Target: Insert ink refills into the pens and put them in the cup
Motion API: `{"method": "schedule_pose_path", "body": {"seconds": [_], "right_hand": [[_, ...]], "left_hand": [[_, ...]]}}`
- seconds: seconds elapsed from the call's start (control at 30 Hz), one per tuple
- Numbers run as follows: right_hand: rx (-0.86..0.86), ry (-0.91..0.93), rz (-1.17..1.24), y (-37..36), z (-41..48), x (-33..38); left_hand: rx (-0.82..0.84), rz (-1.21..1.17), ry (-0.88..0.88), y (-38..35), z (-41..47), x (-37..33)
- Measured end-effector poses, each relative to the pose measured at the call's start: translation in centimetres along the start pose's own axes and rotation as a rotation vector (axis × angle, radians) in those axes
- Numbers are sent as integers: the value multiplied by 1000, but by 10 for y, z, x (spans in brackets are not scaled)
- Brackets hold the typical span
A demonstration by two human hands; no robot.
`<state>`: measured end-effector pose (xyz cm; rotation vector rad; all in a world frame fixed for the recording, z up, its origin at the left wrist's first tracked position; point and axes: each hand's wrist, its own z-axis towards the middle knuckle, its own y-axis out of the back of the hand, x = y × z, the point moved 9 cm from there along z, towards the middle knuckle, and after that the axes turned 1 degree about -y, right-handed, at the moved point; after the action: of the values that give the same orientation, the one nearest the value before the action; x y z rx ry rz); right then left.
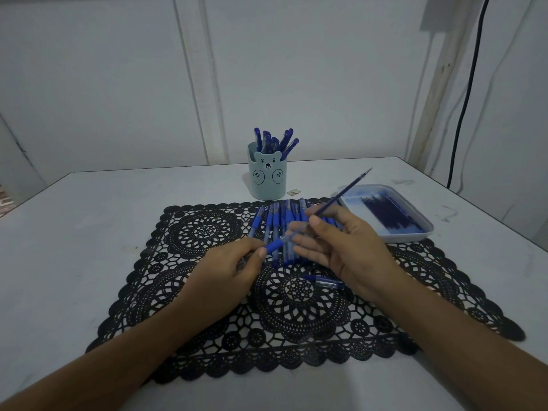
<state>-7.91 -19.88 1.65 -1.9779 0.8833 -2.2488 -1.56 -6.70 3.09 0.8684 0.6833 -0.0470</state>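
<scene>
- Quickly, markings: cup (268, 179) is pale teal with a printed bear face; print on the pens is too small to read
- left hand (234, 262) sits palm down over the mat (207, 226); thumb and curled fingers pinch a pen barrel (274, 246) at its blue grip; barrel points far-right
- right hand (335, 241) is raised just right of it; thumb and forefinger pinch a thin refill (341, 194); other fingers loosely spread, touching the barrel's clear end
- refill slants up to the far right, tip over the tray (415, 232); cannot tell if its near end is inside the barrel
- loose pens (272, 221) lie in a row on the mat's far edge, just near the cup
- finished pens (275, 142) stand in the cup; spare refills (385, 215) lie in the tray, right
</scene>
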Motion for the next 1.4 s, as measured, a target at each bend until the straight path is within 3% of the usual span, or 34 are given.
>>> {"method": "schedule_pose_path", "body": {"seconds": [0.33, 0.53, 0.73, 0.83, 1.07, 1.13, 1.23, 1.3, 1.4], "right_hand": [[36, 6, 10, -4, -3, -3], [46, 48, -493, -11, -8, -4], [-123, 127, -174, 3, -10, 16], [-168, 169, -201, 8, -12, 21], [60, -58, -506, -3, -9, -2], [16, -26, -596, 2, -9, 7], [-73, 124, -1051, 10, -8, 26], [-31, 175, -1315, 6, -10, 27], [85, 181, -1518, -2, -11, 14]], "left_hand": [[10, -19, -20, 0, 0, -5], [17, -36, -11, 0, -1, -4], [9, -58, 2, 1, -2, -3], [17, -52, -2, 0, -1, -3], [10, -42, -13, 0, -1, -5], [9, -41, -19, 0, -1, -5], [14, -31, -16, -1, 0, -4], [12, -26, -15, -1, 0, -4], [16, -26, -19, -1, 0, -3]]}}
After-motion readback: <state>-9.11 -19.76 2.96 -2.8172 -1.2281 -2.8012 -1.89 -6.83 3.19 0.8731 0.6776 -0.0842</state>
